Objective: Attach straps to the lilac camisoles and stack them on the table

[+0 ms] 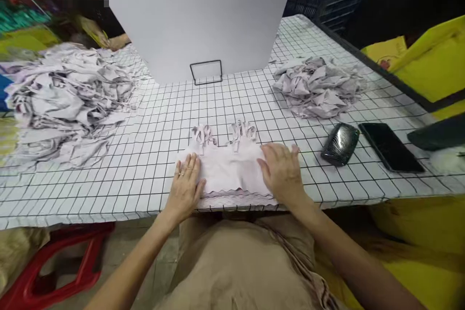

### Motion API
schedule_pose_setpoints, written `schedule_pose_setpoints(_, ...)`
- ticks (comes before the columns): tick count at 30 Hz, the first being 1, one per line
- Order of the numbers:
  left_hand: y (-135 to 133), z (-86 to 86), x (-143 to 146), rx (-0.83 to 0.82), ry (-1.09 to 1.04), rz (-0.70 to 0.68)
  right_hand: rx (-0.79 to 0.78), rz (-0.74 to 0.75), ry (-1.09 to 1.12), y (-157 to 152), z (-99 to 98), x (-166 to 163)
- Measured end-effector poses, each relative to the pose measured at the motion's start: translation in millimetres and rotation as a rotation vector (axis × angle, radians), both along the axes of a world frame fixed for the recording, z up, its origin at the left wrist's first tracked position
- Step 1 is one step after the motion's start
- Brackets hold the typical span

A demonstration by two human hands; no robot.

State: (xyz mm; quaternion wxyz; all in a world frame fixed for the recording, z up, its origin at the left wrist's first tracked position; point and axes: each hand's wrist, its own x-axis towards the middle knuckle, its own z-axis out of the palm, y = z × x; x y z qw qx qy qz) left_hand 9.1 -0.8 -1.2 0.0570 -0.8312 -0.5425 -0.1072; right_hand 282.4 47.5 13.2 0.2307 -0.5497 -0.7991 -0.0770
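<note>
A pale pink folded garment [228, 167] with knotted straps at its far edge lies at the near edge of the grid-patterned table [152, 126]. My left hand [186, 184] rests flat on its left end, fingers stretched out, a ring on one finger. My right hand [281, 172] lies flat on its right end, fingers together and extended. Both hands press on the cloth and grip nothing.
A big heap of the same pale garments [69, 99] fills the left of the table, a smaller heap [317, 87] sits at the right. A dark shiny case [340, 144] and a black phone [390, 147] lie right of my hand. A white board [196, 14] on a wire stand is behind. A red stool [54, 266] is below left.
</note>
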Motion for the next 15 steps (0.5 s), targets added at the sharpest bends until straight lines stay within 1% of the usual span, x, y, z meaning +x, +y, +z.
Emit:
schedule_pose_setpoints(2, -0.4, -2.5, 15.2, 0.001, 0.005, -0.028, -0.036, 0.136, -0.027, -13.3, -2.3, -31.0)
schedule_pose_setpoints(3, 0.1, -3.7, 20.0, 0.004, 0.008, -0.037, -0.072, 0.194, -0.042, -18.8, -4.8, -41.5)
schedule_pose_setpoints(5, 1.6, -5.2, 22.1, 0.014, 0.021, -0.053, -0.177, 0.265, -0.072, -26.9, -12.0, -48.6)
schedule_pose_setpoints(6, 2.2, -5.7, 19.0, 0.035, 0.019, -0.055, -0.232, 0.261, -0.084, -29.4, -15.5, -45.0)
schedule_pose_setpoints(9, 2.8, -9.3, -4.9, 0.095, -0.034, -0.054, -0.371, 0.216, -0.095, -31.0, -19.1, -13.4)
schedule_pose_setpoints(11, 1.8, -16.8, -27.5, 0.092, -0.1, -0.057, -0.433, 0.218, -0.07, -24.3, -13.4, 14.2)
schedule_pose_setpoints(12, 1.0, -22.3, -38.8, 0.079, -0.147, -0.034, -0.444, 0.204, -0.04, -16.6, -8.0, 27.6)
schedule_pose_setpoints(13, 0.0, -28.8, -49.3, 0.044, -0.193, 0.017, -0.436, 0.176, 0.002, -5.1, -0.7, 40.7)
schedule_pose_setpoints(15, -1.9, -42.9, -66.0, 0.104, -0.327, 0.182, -0.365, 0.062, 0.109, 29.6, 19.4, 66.2)
